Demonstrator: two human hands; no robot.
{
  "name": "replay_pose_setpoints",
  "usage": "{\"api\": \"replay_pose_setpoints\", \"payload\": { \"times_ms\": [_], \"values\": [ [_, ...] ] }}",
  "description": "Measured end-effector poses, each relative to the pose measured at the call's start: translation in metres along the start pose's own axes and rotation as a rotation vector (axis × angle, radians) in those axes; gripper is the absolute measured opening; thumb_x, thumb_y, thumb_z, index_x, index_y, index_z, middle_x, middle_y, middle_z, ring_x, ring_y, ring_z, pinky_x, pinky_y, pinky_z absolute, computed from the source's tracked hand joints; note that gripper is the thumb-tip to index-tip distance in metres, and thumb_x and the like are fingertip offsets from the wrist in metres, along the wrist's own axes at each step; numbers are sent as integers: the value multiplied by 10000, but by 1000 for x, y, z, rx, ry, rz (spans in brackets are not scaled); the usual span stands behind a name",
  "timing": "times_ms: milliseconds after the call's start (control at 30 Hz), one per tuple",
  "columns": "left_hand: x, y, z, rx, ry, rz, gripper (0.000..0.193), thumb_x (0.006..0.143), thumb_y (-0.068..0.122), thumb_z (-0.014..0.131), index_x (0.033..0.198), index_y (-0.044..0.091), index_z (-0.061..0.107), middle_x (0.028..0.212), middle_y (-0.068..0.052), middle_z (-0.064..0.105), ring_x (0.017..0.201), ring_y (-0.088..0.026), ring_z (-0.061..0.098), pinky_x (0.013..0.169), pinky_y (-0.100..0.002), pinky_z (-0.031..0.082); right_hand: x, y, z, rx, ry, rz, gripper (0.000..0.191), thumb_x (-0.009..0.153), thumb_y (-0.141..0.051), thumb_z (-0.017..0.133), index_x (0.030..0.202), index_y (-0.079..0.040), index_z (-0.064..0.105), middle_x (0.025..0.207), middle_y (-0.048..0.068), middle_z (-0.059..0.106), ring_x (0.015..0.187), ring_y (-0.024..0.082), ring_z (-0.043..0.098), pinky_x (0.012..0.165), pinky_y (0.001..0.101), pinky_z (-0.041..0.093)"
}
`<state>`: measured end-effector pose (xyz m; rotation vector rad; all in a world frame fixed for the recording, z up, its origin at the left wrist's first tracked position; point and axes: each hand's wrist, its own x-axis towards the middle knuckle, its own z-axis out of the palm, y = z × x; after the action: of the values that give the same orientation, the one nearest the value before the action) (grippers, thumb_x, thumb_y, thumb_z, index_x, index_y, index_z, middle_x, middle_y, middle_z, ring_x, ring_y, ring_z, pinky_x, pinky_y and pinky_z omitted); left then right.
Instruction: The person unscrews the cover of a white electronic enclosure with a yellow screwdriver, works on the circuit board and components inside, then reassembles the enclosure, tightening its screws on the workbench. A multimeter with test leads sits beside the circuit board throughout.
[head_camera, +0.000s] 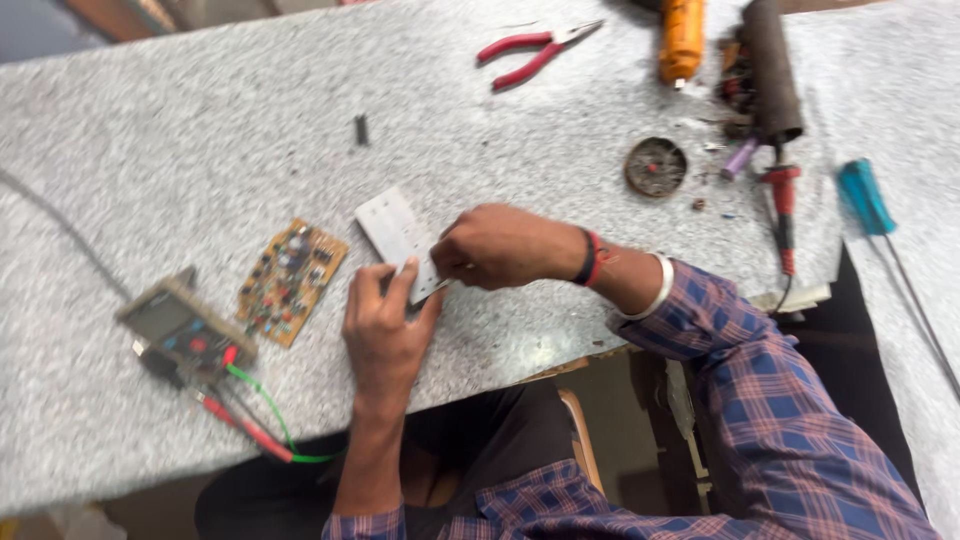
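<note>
Speckled grey stone worktop (180, 130) across most of the frame, with a white perforated board (395, 232) at centre, pinched at its lower end between both hands: left hand (385, 325) with fingers curled shut on the near edge, right hand (500, 245) closed over the right corner (that corner hidden beneath the knuckles). Left of centre a brown circuit board (292, 280) and a blurred grey meter (185, 330) with red and green leads; red-handled pliers (535, 50) at upper centre, tools at upper right hard to make out.
</note>
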<state>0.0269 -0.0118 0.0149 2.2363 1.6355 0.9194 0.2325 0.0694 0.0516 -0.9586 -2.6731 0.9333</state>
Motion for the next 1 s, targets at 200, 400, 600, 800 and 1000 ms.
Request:
{"api": "replay_pose_setpoints", "payload": {
  "times_ms": [200,400,600,800,1000],
  "values": [
    [0,0,3,-8,10,10,484,754,230,902,1172,48,740,1063,-139,603,986,-340,626,817,-470,540,1,7,6,-23,20,-53,73,850,-159,684,859,-87,692,788,141,698,762,385,672,642,494,522],
    [0,0,6,-10,3,-10,484,739,235,894,1164,50,752,1057,-133,609,991,-325,636,817,-460,548,1,6,7,-30,39,-32,106,877,-188,678,857,-85,689,775,153,703,748,380,690,630,502,532],
    [0,-1,9,22,-29,-42,494,745,270,904,1163,51,755,1064,-130,605,978,-299,645,803,-448,562,1,7,6,-35,43,-57,110,898,-179,660,882,-77,696,778,141,716,735,349,710,625,482,541],
    [0,-2,9,19,-6,-20,495,734,257,901,1165,57,761,1074,-121,609,993,-300,649,815,-446,563,4,8,12,-46,-19,-29,143,946,-195,640,921,-72,710,807,126,719,745,310,730,635,462,555],
    [1,-2,7,-11,-8,-28,499,738,256,905,1164,52,742,1066,-131,607,993,-321,637,799,-452,548,0,9,5,-8,19,-106,187,911,-96,611,1062,-103,720,937,129,718,842,352,702,694,483,545]
  ]
}}
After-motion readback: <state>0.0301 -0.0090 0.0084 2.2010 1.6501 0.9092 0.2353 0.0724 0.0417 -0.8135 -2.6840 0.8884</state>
